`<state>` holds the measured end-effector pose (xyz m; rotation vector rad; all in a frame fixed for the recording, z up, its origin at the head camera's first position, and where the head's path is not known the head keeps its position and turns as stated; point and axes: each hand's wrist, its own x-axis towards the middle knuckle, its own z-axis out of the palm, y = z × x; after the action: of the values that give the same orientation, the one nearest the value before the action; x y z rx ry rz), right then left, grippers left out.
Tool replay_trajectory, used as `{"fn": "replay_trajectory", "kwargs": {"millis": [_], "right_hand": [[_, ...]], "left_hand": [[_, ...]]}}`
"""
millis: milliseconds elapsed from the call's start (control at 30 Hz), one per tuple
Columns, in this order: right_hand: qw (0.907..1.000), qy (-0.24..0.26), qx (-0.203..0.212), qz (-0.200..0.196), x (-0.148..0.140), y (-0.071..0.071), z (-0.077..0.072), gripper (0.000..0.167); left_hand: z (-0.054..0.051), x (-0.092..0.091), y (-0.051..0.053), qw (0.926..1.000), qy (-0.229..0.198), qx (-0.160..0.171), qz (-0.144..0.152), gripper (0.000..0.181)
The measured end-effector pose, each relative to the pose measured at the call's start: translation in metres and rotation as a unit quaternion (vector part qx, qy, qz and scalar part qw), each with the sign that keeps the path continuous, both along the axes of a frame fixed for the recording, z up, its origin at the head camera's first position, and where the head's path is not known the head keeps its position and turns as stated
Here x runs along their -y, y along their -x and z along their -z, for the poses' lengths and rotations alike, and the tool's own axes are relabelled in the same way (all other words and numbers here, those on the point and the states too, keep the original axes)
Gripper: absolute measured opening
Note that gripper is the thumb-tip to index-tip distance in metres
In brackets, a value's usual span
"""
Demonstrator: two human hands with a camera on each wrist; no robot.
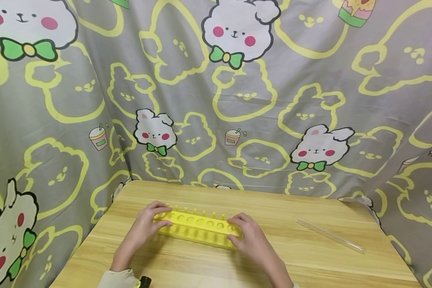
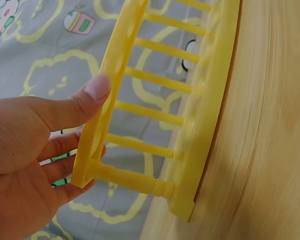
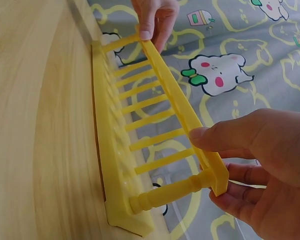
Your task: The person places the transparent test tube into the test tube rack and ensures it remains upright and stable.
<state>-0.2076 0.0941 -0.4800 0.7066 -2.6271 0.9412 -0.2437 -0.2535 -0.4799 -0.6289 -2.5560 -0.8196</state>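
A yellow plastic test tube rack (image 1: 201, 223) stands on the wooden table, with a row of round holes in its top bar and a row of upright pegs behind. My left hand (image 1: 147, 224) grips the left end of the top bar, thumb on the near side and fingers on the far side. At the other end, my right hand (image 1: 250, 238) holds the bar the same way. Both wrist views show the thin pegs and thicker end posts (image 3: 172, 192) between the top bar and the base (image 2: 210, 120). No tubes are seen in the rack.
A clear glass-like tube or rod (image 1: 329, 235) lies slantwise on the table (image 1: 187, 268) to the right of the rack. Grey curtain cloth (image 1: 252, 160) with rabbit prints hangs behind and at both sides of the table. A black piece (image 1: 145, 282) shows by the left cuff.
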Motion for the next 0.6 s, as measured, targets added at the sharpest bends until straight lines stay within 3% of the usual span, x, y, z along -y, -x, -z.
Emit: {"fn": "replay_trajectory", "kwargs": {"millis": [600], "right_hand": [[0.9990, 0.014, 0.032, 0.028, -0.021, 0.006, -0.003, 0.041]], "left_hand": [[0.002, -0.024, -0.001, 0.9998, -0.002, -0.011, -0.014, 0.042]]}}
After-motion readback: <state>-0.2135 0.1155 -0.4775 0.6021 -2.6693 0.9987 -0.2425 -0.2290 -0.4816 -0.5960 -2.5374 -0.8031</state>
